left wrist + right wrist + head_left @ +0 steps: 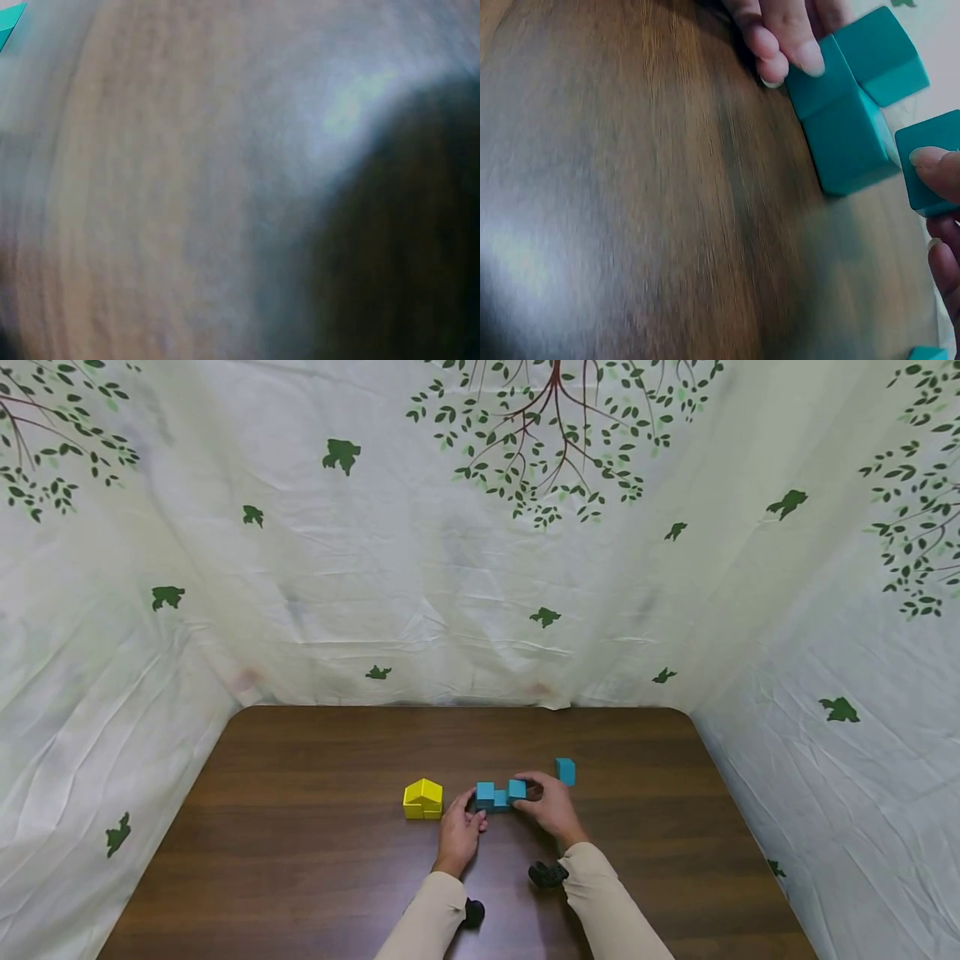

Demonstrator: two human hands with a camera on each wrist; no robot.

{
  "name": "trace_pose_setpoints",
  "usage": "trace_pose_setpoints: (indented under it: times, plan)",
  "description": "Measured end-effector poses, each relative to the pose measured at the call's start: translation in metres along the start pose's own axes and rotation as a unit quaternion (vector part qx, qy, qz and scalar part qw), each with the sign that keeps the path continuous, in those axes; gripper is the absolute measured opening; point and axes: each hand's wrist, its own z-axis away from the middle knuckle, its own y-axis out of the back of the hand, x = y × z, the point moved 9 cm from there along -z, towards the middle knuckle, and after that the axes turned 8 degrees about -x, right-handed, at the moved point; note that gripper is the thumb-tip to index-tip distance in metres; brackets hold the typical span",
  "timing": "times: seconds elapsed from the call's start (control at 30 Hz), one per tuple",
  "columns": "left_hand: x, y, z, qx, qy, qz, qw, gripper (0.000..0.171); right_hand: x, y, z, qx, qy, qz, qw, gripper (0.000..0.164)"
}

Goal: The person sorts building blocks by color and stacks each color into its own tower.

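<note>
In the head view, my left hand (459,837) holds the left end of a joined group of blue blocks (500,802), one of them raised at that end. In the right wrist view, the left fingertips (808,58) press the side of the lower blocks (847,142). My right hand (553,810) pinches a blue cube (934,161) between thumb and fingers. A gap separates this cube from the group. The left wrist view is mostly blurred wood, with a blue-green block corner (9,21) at its upper left.
A yellow house-shaped group of blocks (423,800) stands left of my left hand. Another blue block (566,772) sits just beyond my right hand. Everything rests on a brown wooden table (315,860), with a leaf-patterned white cloth (465,568) hanging behind and beside it.
</note>
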Motion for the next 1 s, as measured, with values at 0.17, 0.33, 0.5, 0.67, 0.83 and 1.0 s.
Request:
trace_pose_setpoints:
  times: [0.17,0.33,0.5,0.67,0.83,1.0]
  plan:
    - [-0.001,-0.001,-0.001,-0.004,0.004,0.005,1.0000,0.046,-0.003,-0.008,-0.007,-0.011,0.010,0.018,1.000,0.038]
    - [-0.001,-0.001,-0.001,-0.003,-0.007,0.006,1.0000,0.045,-0.006,-0.012,-0.011,-0.014,0.016,0.018,1.000,0.037]
    - [0.000,0.000,-0.001,-0.002,-0.014,0.005,0.9999,0.045,-0.007,-0.016,-0.013,-0.020,0.023,0.026,0.999,0.038]
    - [0.001,-0.001,-0.001,-0.001,-0.015,0.004,0.9999,0.045,-0.008,-0.018,-0.014,-0.025,0.025,0.021,0.999,0.038]
    - [0.001,0.000,-0.002,0.002,-0.016,0.009,0.9998,0.045,-0.008,-0.020,-0.014,-0.029,0.022,0.019,0.999,0.038]
    - [0.001,0.001,-0.001,0.000,-0.014,0.006,0.9999,0.045,-0.009,-0.020,-0.014,-0.029,0.020,0.014,0.999,0.038]
